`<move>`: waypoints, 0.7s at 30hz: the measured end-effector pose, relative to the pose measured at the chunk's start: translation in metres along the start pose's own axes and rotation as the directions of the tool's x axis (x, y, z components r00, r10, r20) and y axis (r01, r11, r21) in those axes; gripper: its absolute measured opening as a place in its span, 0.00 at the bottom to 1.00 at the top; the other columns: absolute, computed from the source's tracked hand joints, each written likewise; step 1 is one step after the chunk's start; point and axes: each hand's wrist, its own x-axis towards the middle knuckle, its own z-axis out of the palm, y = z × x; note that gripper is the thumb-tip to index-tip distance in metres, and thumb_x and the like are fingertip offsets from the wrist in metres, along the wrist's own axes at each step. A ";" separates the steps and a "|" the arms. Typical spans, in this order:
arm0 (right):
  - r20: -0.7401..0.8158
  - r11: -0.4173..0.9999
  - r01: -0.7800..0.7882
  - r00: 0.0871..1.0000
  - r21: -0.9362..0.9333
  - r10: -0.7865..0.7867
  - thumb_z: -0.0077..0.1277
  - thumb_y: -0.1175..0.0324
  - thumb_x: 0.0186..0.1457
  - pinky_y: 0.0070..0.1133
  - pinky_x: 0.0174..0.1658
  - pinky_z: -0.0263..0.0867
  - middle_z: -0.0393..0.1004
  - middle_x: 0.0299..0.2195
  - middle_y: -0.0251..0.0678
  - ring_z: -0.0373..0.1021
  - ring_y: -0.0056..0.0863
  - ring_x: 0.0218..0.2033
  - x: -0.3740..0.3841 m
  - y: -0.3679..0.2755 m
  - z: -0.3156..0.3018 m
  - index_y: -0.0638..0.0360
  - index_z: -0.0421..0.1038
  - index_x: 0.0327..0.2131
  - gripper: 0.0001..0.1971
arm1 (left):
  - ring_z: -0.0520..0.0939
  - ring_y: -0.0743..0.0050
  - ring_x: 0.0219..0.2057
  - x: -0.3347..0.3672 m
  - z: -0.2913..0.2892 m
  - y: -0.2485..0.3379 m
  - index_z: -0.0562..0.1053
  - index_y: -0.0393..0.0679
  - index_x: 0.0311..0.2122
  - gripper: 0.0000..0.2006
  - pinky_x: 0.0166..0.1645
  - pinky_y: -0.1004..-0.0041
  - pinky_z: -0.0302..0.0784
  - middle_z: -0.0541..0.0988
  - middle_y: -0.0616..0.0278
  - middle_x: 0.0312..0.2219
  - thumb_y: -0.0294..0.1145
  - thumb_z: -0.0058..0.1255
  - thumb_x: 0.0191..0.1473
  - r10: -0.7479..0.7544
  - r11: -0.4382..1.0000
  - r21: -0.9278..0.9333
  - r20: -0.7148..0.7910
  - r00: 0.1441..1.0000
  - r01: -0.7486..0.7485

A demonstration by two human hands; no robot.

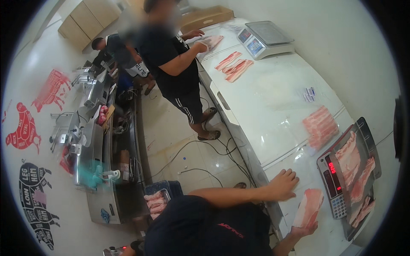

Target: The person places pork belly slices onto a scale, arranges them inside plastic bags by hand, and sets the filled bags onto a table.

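Note:
My left hand (284,185) lies with its fingers stretched out on the white work surface (273,147), holding nothing. In my right hand (305,230) is a stack of pork belly slices (309,208), raised beside the near edge of the scale. That digital scale (334,181), with a red-lit display and keypad, carries several pork belly strips (350,160) on its dark tray. Just beyond my left hand lies a clear plastic pack of sliced pork belly (320,127).
A co-worker (171,59) stands farther along, hands on bagged meat (210,42). Near them are loose pork strips (234,67), a second scale (265,39) and a cardboard box (207,18). Cables (194,147) cross the floor. A crate of meat (164,196) stands behind me.

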 end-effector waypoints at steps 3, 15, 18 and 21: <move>0.163 0.996 -0.081 0.983 -0.041 0.086 0.52 0.51 0.57 0.46 0.72 0.54 0.48 0.74 0.46 0.51 0.51 0.72 0.002 -0.017 0.060 0.54 0.40 0.76 0.48 | 0.75 0.50 0.46 -0.008 0.032 -0.007 0.74 0.38 0.45 0.19 0.50 0.55 0.71 0.76 0.50 0.41 0.42 0.60 0.56 -0.054 0.999 0.002 -0.019 0.998 0.054; 0.131 0.880 -0.125 0.970 -0.459 0.206 0.43 0.73 0.54 0.28 0.77 0.33 0.41 0.77 0.39 0.42 0.33 0.77 0.024 -0.007 0.110 0.62 0.39 0.76 0.45 | 0.79 0.66 0.32 -0.004 -0.006 0.019 0.74 0.38 0.40 0.05 0.38 0.67 0.74 0.79 0.57 0.32 0.28 0.50 0.64 -0.481 0.808 -0.492 -0.236 0.844 0.323; 0.192 0.894 -0.164 0.945 -0.418 0.263 0.42 0.73 0.55 0.28 0.77 0.38 0.44 0.76 0.41 0.44 0.34 0.77 0.020 -0.010 0.100 0.62 0.40 0.75 0.44 | 0.79 0.55 0.44 -0.001 -0.010 0.036 0.74 0.37 0.42 0.07 0.51 0.58 0.70 0.78 0.51 0.43 0.26 0.52 0.60 -0.219 0.972 -0.147 -0.270 0.938 0.185; 0.140 0.898 -0.429 0.888 -0.095 0.439 0.42 0.72 0.58 0.29 0.76 0.43 0.49 0.75 0.41 0.47 0.36 0.76 0.018 0.004 0.105 0.63 0.43 0.74 0.41 | 0.72 0.44 0.57 0.001 -0.002 0.046 0.73 0.37 0.44 0.11 0.61 0.50 0.61 0.74 0.48 0.54 0.26 0.54 0.56 0.038 0.999 -0.013 -0.230 0.973 -0.042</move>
